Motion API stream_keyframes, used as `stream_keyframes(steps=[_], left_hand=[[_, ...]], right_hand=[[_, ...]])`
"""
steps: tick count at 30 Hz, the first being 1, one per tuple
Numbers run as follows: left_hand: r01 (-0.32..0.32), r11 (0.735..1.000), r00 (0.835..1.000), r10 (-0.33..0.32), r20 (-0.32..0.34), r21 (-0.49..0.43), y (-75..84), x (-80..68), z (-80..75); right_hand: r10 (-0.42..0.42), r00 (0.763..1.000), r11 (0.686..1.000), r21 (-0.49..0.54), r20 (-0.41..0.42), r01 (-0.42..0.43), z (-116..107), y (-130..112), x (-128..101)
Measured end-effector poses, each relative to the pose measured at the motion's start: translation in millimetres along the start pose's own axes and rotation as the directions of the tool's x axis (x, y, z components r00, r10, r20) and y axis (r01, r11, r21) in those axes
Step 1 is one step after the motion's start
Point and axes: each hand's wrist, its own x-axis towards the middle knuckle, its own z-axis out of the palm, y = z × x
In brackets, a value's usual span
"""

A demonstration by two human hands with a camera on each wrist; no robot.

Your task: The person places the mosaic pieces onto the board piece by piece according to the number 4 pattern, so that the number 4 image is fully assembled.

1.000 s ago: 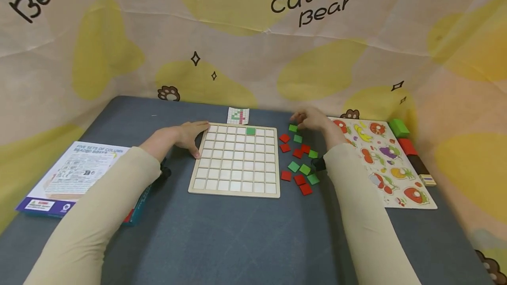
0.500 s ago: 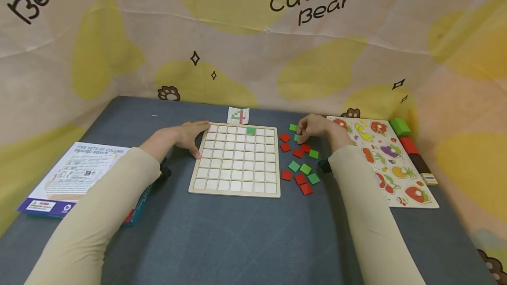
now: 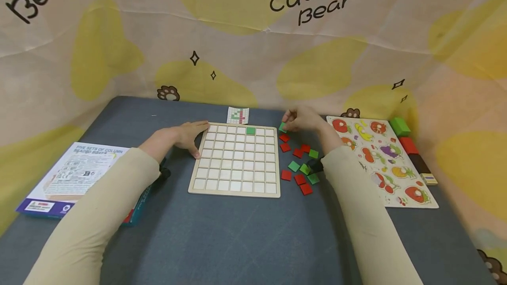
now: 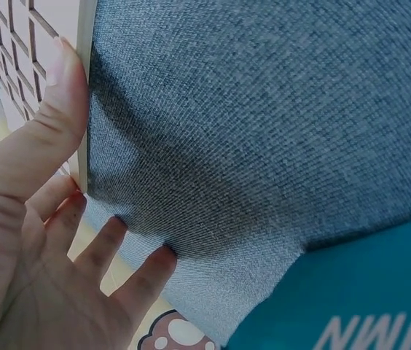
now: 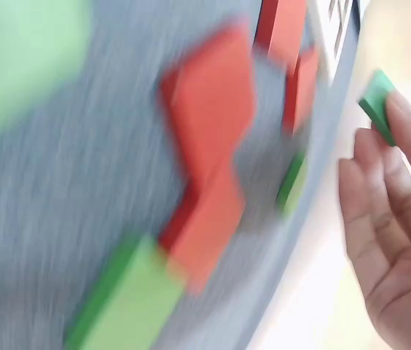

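My left hand [image 3: 185,136] rests at the left edge of a white-squared wooden grid board [image 3: 233,195], thumb on its frame and the other fingers spread nearly straight. One green square tile [image 3: 251,131] sits in the board's top row. Off the board's upper right corner, my right hand [image 3: 304,118] pinches another green tile [image 5: 377,104] between thumb and fingertips, held above the table in the right wrist view. Below that hand lie several loose red tiles [image 3: 306,189] and green tiles [image 3: 293,166].
A small pattern card [image 3: 238,115] lies behind the board. On the right is a fruit puzzle board [image 3: 400,175], with a green block [image 3: 399,127] and a red block [image 3: 408,146] along its edge. A printed box [image 3: 71,170] lies left, partly under the left sleeve.
My right hand has picked a green tile out of the loose ones and moved left with it toward the grid board. The left hand stays at the board's edge.
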Motion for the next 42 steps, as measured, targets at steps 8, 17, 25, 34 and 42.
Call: stream_keyframes(steps=[8,17,25,34,42], left_hand=[[0.002,1.000,1.000,-0.002,0.002,-0.007,-0.6,-0.5,0.0],[0.001,1.000,1.000,-0.001,-0.002,-0.010,-1.5,2.4,-0.5],[0.000,1.000,1.000,0.000,-0.005,-0.010,-0.8,-0.4,-1.7],[0.009,1.000,1.000,-0.009,-0.008,-0.019,-0.3,-1.3,-1.3],[0.007,1.000,1.000,-0.007,-0.010,-0.013,0.0,-0.6,0.4]], right_hand=[[-0.023,0.997,0.998,0.049,-0.077,0.027,49.5,-40.6,22.0],[-0.022,0.997,0.995,-0.103,-0.070,0.015,84.8,-65.6,41.0],[-0.046,0.997,0.961,-0.274,-0.058,0.028,96.8,-73.0,46.6],[-0.048,0.999,0.917,-0.396,0.019,0.052,98.6,-77.4,45.0],[-0.042,0.999,0.942,-0.334,0.010,0.043,76.5,-56.9,38.0]])
